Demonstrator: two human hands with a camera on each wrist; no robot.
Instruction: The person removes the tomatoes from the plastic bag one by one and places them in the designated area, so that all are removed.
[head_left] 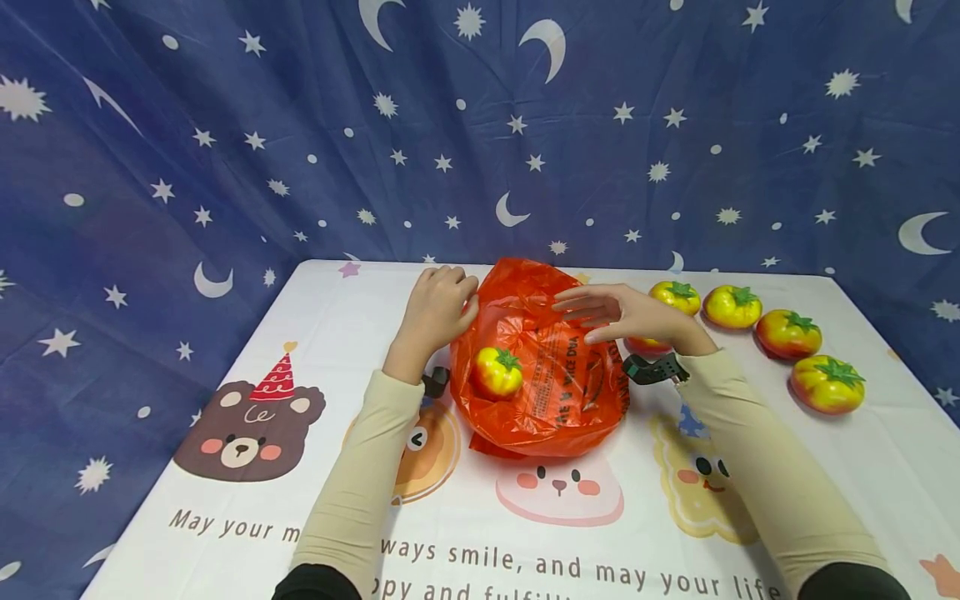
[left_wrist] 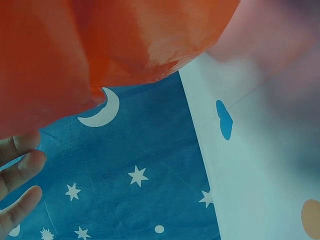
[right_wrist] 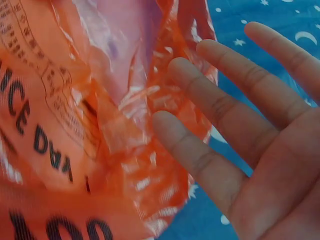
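Observation:
A red plastic bag (head_left: 558, 350) with black print lies crumpled and puffed up on the table, between the two hands. My left hand (head_left: 437, 307) grips its left upper edge with curled fingers; in the left wrist view, fingertips (left_wrist: 27, 162) show by the bag's edge. One yellow-and-red toy tomato (head_left: 498, 372) with a green leafy top is at the bag's left side; whether it lies inside or on top, I cannot tell. Over the bag's right side, my right hand (head_left: 630, 315) has its fingers spread and straight, holding nothing, as the right wrist view shows too.
Several more toy tomatoes (head_left: 827, 384) stand in a loose curve on the right; one (head_left: 647, 344) is partly behind the right hand. A white cloth (head_left: 247, 533) with cartoon animals and lettering covers the table. Behind hangs a dark blue curtain (head_left: 420, 75) with moons and stars.

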